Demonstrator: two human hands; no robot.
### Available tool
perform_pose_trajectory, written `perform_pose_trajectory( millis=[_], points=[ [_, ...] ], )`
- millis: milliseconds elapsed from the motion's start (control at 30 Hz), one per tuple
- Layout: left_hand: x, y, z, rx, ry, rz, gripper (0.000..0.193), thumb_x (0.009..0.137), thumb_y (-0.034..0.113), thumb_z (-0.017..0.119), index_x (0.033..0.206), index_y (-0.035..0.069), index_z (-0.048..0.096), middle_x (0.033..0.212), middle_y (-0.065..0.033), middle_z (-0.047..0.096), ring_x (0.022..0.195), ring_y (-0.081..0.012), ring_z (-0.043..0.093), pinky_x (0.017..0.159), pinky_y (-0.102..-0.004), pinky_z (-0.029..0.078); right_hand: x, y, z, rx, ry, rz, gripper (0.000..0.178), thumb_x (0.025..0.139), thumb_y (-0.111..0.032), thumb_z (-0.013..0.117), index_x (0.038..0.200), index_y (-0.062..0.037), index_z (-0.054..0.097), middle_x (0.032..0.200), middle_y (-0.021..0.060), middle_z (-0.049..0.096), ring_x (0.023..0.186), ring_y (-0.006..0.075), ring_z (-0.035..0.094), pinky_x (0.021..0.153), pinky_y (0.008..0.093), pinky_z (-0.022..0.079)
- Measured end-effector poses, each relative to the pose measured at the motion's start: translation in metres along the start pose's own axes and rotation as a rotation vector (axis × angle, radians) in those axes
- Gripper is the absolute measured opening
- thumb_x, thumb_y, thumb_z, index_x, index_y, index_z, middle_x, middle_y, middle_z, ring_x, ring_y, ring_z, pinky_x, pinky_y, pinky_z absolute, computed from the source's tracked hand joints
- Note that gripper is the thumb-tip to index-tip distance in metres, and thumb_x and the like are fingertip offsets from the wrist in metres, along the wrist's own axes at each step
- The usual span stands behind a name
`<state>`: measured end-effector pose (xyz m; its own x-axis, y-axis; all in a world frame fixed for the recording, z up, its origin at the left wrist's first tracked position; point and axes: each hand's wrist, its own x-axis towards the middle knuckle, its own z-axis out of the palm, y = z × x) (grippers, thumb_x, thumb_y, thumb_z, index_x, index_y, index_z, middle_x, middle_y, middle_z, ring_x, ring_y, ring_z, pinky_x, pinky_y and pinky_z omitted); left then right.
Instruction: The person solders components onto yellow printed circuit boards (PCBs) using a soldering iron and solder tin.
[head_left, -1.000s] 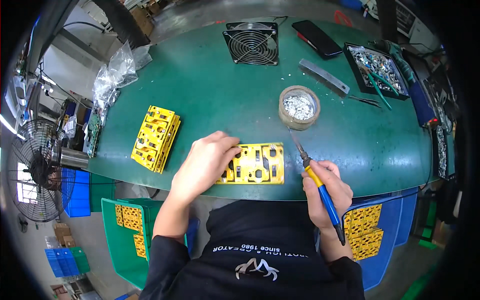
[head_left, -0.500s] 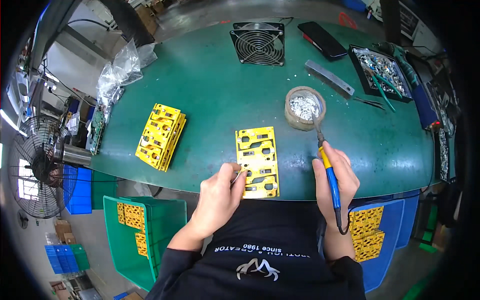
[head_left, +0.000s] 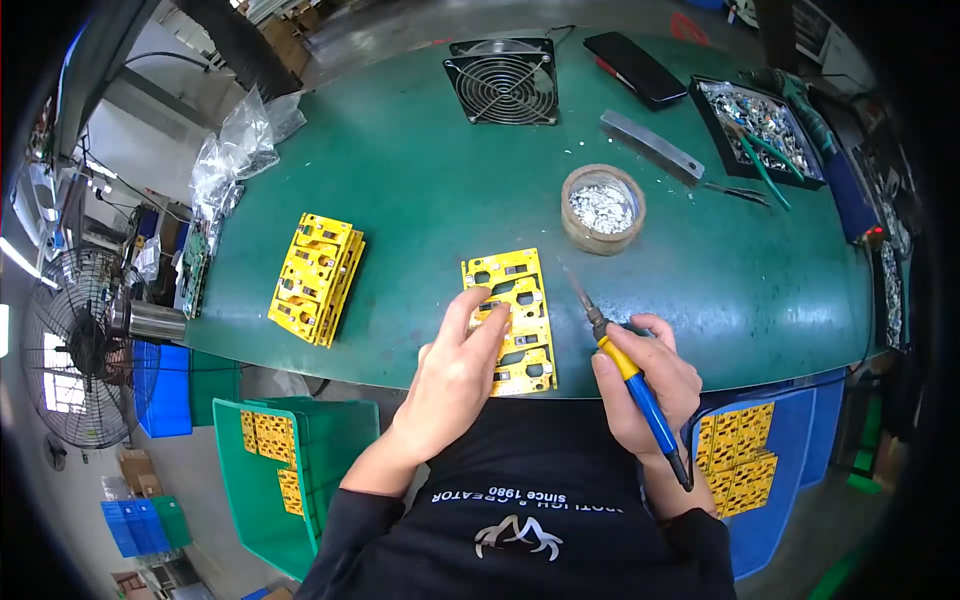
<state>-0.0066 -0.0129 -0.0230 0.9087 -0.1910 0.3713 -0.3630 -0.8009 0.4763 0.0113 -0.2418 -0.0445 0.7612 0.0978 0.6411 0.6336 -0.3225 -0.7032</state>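
Observation:
My right hand (head_left: 655, 385) grips a soldering iron (head_left: 640, 395) with a blue and yellow handle. Its bare tip points up and left, between the yellow board and a round tub (head_left: 603, 210) of silvery flakes. At the table's near edge lies a yellow circuit board (head_left: 522, 300) with cutouts and small dark parts. My left hand (head_left: 455, 375) reaches over the board's left side, thumb and forefinger slightly apart on its surface near a dark part. The other fingers of that hand are curled and partly hidden. A stack of similar yellow boards (head_left: 315, 275) sits to the left.
At the back stand a square fan (head_left: 503, 85) and a dark flat case (head_left: 635, 68). A metal bar (head_left: 652, 145), tweezers (head_left: 738, 192), green-handled pliers (head_left: 765, 172) and a parts tray (head_left: 715, 100) lie right. Below the edge, a green bin (head_left: 345, 425) and a blue bin (head_left: 795, 440) hold yellow boards.
The soldering iron has moved out of the tub, left and toward me, nearer the board. My left hand has shifted farther up the board, its thumb and forefinger now more apart.

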Motion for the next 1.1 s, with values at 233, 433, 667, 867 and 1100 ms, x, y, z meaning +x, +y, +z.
perform_pose_trajectory(
  millis=[233,433,667,867,1100],
  points=[
    [0.003,0.003,0.000,0.021,-0.089,-0.063,0.034,0.091,-0.010,0.064,0.124,-0.005,0.065,0.126,-0.0194,0.056,0.078,-0.0378,0.072,0.065,-0.0458,0.062,0.003,0.001,-0.002,-0.016,0.002,0.029,0.032,0.079,0.003,0.083,0.110,0.0013,0.075,0.087,0.0125,0.077,0.073,0.0235,0.074,0.092,0.0455,0.056],
    [0.001,0.006,0.001,0.038,-0.001,-0.020,0.026,0.094,-0.005,0.066,0.120,-0.004,0.065,0.123,-0.0184,0.057,0.082,-0.0381,0.071,0.064,-0.0457,0.061,0.003,-0.002,-0.001,0.045,-0.024,0.018,0.030,0.079,0.003,0.083,0.108,0.0012,0.075,0.086,0.0126,0.078,0.072,0.0233,0.075,0.092,0.0460,0.056],
    [-0.003,0.009,-0.002,0.079,0.084,-0.004,0.014,0.095,-0.001,0.068,0.108,-0.001,0.065,0.117,-0.0161,0.060,0.078,-0.0366,0.071,0.063,-0.0439,0.061,0.007,-0.009,0.000,0.182,-0.074,0.059,0.019,0.082,0.008,0.076,0.100,0.0047,0.074,0.082,0.0161,0.075,0.067,0.0238,0.072,0.101,0.0540,0.054],
    [-0.003,0.016,0.002,0.114,0.023,-0.021,0.019,0.092,-0.005,0.068,0.110,-0.004,0.063,0.113,-0.0169,0.062,0.079,-0.0352,0.071,0.063,-0.0428,0.060,0.012,-0.011,0.002,0.170,-0.108,0.081,0.015,0.082,0.008,0.076,0.097,0.0055,0.074,0.079,0.0150,0.075,0.065,0.0224,0.071,0.099,0.0507,0.056],
    [-0.004,0.014,0.013,0.208,0.107,-0.012,0.021,0.088,0.000,0.076,0.109,-0.001,0.071,0.113,-0.0109,0.066,0.071,-0.0275,0.072,0.058,-0.0382,0.059,0.013,-0.007,0.007,0.189,-0.103,0.105,0.012,0.083,0.005,0.076,0.095,0.0056,0.074,0.077,0.0143,0.075,0.063,0.0206,0.071,0.098,0.0497,0.057]
  ],
)
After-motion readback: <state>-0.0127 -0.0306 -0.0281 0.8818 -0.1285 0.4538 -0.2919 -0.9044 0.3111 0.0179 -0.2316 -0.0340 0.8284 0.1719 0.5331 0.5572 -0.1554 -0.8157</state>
